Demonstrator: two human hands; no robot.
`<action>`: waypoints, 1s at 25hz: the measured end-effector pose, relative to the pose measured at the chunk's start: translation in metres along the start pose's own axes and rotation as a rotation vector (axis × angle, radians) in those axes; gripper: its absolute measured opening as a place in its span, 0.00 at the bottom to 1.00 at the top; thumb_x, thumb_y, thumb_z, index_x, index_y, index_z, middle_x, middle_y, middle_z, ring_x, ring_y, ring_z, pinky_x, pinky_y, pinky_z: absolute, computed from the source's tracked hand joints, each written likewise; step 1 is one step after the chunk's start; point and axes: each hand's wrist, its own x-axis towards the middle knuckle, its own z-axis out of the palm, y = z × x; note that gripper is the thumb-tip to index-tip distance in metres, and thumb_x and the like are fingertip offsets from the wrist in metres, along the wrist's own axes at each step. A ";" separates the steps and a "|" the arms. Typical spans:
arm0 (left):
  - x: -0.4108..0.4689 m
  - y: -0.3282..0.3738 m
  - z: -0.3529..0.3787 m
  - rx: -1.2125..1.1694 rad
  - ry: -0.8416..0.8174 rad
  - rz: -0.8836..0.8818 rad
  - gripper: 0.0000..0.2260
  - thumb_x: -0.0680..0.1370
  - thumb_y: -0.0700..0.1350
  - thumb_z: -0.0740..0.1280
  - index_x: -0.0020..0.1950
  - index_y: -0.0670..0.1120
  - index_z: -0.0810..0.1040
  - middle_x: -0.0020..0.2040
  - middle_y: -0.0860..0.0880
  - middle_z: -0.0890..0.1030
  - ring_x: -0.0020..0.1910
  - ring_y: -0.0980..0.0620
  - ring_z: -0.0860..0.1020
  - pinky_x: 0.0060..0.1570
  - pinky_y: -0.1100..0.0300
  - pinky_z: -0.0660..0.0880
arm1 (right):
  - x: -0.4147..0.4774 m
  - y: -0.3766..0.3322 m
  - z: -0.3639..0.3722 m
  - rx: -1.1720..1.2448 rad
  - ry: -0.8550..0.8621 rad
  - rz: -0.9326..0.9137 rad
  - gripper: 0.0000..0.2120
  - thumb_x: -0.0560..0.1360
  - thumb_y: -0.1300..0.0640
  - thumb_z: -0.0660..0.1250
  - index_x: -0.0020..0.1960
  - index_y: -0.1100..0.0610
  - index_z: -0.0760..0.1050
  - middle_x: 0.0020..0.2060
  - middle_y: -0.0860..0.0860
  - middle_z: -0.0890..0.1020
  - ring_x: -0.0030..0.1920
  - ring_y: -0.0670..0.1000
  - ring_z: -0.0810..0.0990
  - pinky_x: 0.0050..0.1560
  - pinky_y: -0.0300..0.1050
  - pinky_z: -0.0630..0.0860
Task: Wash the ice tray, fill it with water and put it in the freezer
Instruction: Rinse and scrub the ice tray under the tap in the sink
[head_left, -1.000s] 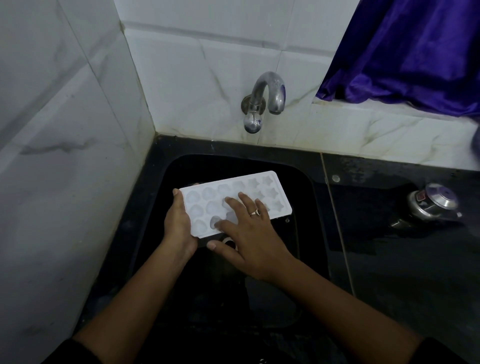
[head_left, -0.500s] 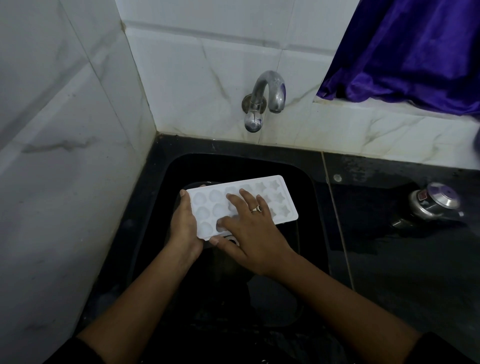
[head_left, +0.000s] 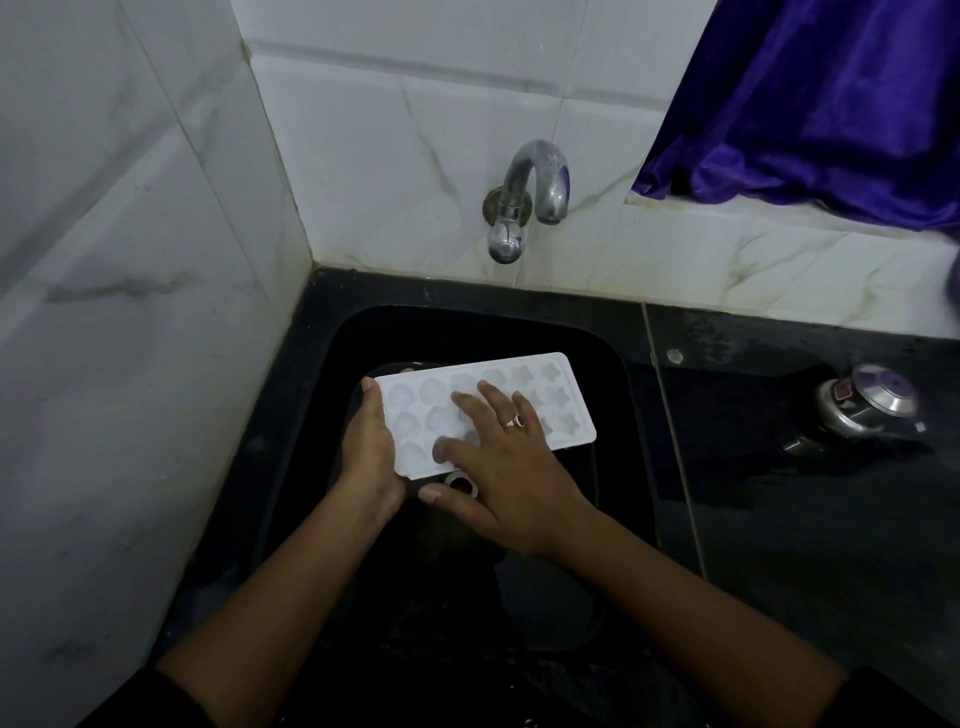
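A white ice tray (head_left: 550, 395) with round and star-shaped cells is held over the black sink (head_left: 608, 374). My left hand (head_left: 371, 449) grips the tray's left end, thumb on its top edge. My right hand (head_left: 506, 467), wearing a ring, lies flat on the tray's middle cells with fingers spread, the thumb off the near edge. The chrome tap (head_left: 524, 200) sticks out of the tiled wall above the sink, and no water is seen running from it.
White marble-look tiles wall in the left side and the back. A black counter (head_left: 779, 545) runs to the right of the sink, with a metal lidded pot (head_left: 867, 410) on it. A purple curtain (head_left: 810, 104) hangs at the upper right.
My right hand has slid a little to the right and up across the tray's cells. The tray stays in my left hand at nearly the same place.
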 end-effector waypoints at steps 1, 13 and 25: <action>-0.001 -0.001 0.001 -0.001 0.004 0.000 0.26 0.85 0.65 0.54 0.58 0.49 0.84 0.51 0.44 0.89 0.49 0.41 0.88 0.51 0.46 0.83 | 0.001 0.000 -0.002 0.014 0.011 0.023 0.27 0.81 0.30 0.52 0.62 0.46 0.78 0.80 0.57 0.62 0.83 0.60 0.50 0.80 0.67 0.46; -0.002 -0.003 -0.002 0.006 0.013 0.006 0.25 0.86 0.64 0.53 0.56 0.50 0.84 0.46 0.46 0.89 0.43 0.44 0.88 0.43 0.50 0.83 | -0.006 0.006 0.000 -0.031 -0.014 -0.009 0.27 0.81 0.29 0.52 0.67 0.44 0.76 0.80 0.57 0.63 0.83 0.61 0.51 0.80 0.68 0.47; -0.003 -0.005 0.004 0.001 0.001 -0.006 0.26 0.85 0.66 0.54 0.57 0.49 0.83 0.48 0.45 0.89 0.47 0.42 0.88 0.45 0.49 0.83 | -0.003 -0.003 0.000 -0.004 0.036 0.001 0.27 0.81 0.30 0.53 0.61 0.50 0.78 0.78 0.57 0.66 0.82 0.60 0.54 0.81 0.65 0.47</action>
